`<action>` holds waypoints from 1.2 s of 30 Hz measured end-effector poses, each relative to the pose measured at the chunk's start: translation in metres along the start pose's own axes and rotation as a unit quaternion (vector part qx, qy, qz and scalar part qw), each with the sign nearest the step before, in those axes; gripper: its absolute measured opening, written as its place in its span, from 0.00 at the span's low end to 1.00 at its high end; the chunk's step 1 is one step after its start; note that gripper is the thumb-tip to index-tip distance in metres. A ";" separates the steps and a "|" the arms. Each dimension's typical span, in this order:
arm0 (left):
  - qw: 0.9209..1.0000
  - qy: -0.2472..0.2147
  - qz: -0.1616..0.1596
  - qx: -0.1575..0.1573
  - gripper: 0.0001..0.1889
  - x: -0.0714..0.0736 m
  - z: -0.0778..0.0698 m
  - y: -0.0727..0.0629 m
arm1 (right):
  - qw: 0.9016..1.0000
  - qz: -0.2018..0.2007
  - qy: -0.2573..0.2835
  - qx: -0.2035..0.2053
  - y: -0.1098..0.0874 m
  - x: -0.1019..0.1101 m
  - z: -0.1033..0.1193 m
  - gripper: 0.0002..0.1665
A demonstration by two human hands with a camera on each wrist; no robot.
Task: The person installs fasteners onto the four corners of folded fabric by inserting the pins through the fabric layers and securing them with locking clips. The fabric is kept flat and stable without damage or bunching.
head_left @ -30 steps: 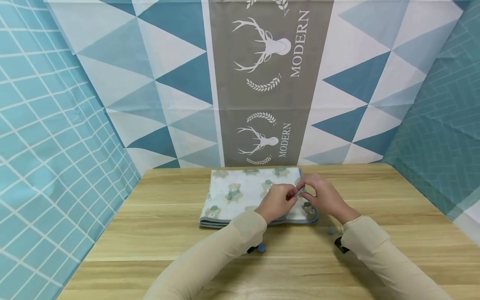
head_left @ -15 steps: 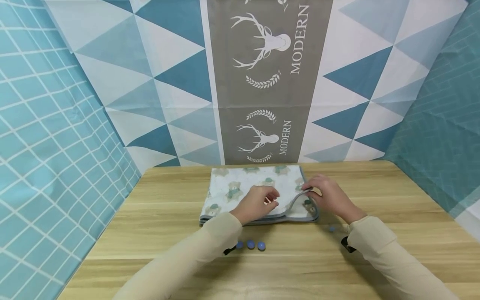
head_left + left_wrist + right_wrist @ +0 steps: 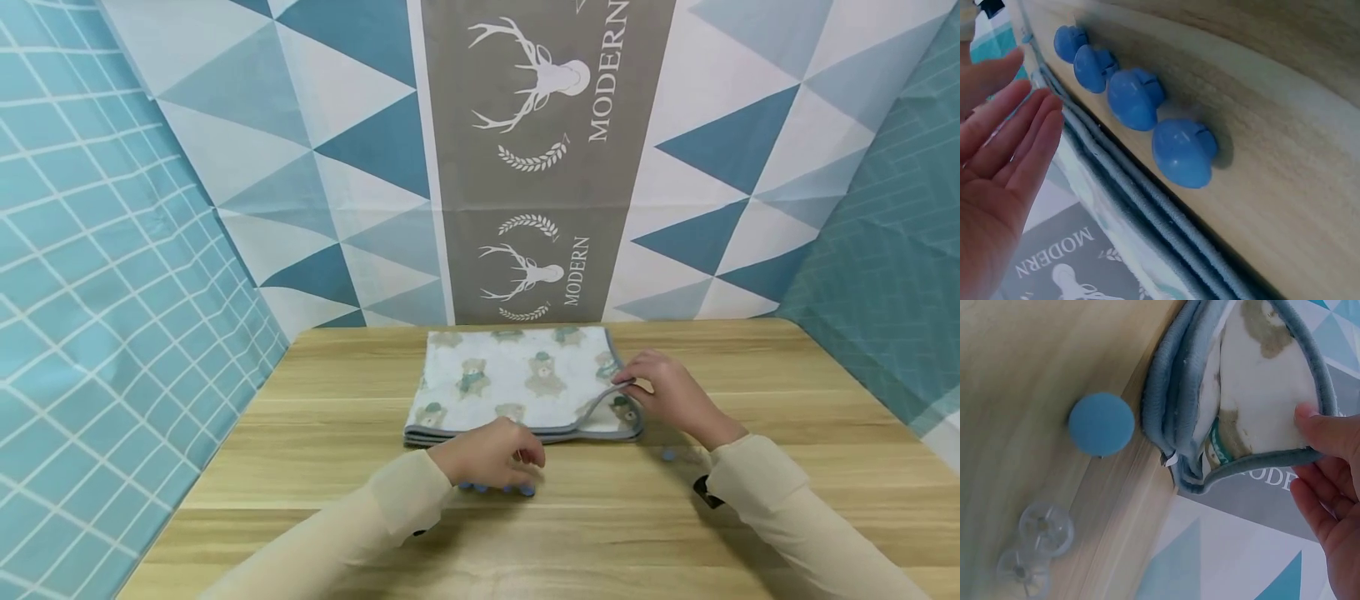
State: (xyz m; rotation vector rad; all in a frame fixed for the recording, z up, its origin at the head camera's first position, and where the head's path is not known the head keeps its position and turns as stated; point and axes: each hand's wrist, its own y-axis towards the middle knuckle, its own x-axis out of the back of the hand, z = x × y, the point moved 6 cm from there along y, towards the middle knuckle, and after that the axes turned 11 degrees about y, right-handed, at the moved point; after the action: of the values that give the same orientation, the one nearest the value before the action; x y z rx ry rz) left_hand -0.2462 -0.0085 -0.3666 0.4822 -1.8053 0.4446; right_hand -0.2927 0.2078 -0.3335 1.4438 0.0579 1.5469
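A folded white blanket with a bear print and grey-blue edging lies on the table. My right hand pinches its lifted front-right corner between thumb and fingers, and the right wrist view shows the turned-up corner. My left hand is just in front of the blanket, over a row of small blue mushroom-shaped fasteners, partly hiding them. In the left wrist view its fingers are extended, thumb apart, beside the row of blue fasteners; I see nothing held in them.
By the right forearm lie a round blue cap and two clear plastic pieces. The wooden table meets a patterned backdrop behind, with a blue tile-print sheet at the left.
My left hand has left the blanket corner and moved down and left to the blue fasteners. My right hand keeps hold of the corner, now slightly farther right.
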 end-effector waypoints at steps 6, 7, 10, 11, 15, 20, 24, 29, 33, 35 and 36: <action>0.997 0.046 0.016 -0.056 0.07 -0.005 -0.011 -0.004 | 1.000 0.002 -0.007 0.002 -0.002 0.003 0.001 0.12; 0.997 0.051 0.014 -0.061 0.08 -0.005 -0.012 -0.004 | 1.000 0.002 -0.009 0.001 -0.002 0.002 0.000 0.11; 0.995 0.067 0.008 -0.069 0.08 -0.005 -0.014 -0.004 | 1.000 0.000 -0.012 -0.001 -0.003 0.002 -0.001 0.11; 0.995 0.075 0.005 -0.072 0.09 -0.005 -0.015 -0.003 | 1.000 -0.001 -0.012 -0.002 -0.004 0.001 -0.002 0.11; 0.993 0.087 0.001 -0.082 0.09 -0.009 -0.018 -0.001 | 1.000 -0.003 -0.011 -0.008 -0.006 -0.001 -0.004 0.11; 0.991 0.099 0.003 -0.086 0.10 -0.013 -0.020 0.000 | 1.000 -0.002 -0.009 -0.014 -0.008 -0.002 -0.005 0.12; 0.991 0.113 0.005 -0.076 0.11 -0.011 -0.018 0.001 | 1.000 -0.003 -0.011 -0.017 -0.008 -0.002 -0.005 0.12; 0.995 0.079 -0.006 -0.054 0.08 -0.003 -0.013 0.004 | 1.000 -0.004 -0.015 -0.009 -0.008 -0.001 -0.004 0.12; 1.000 -0.008 -0.022 -0.013 0.08 0.006 -0.001 0.008 | 1.000 -0.003 -0.014 -0.006 -0.007 -0.001 -0.003 0.12; 0.998 -0.056 -0.036 0.009 0.08 0.010 0.007 0.011 | 1.000 -0.004 -0.014 -0.006 -0.007 -0.001 -0.003 0.12; 0.996 -0.076 -0.043 0.017 0.08 0.013 0.012 0.013 | 1.000 -0.004 -0.013 -0.005 -0.007 -0.002 -0.003 0.12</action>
State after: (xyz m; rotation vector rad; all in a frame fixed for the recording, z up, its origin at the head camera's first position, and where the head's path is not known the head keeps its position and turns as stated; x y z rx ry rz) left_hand -0.2659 -0.0049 -0.3584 0.6307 -1.9175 0.3882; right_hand -0.2912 0.2118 -0.3398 1.4536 0.0390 1.5198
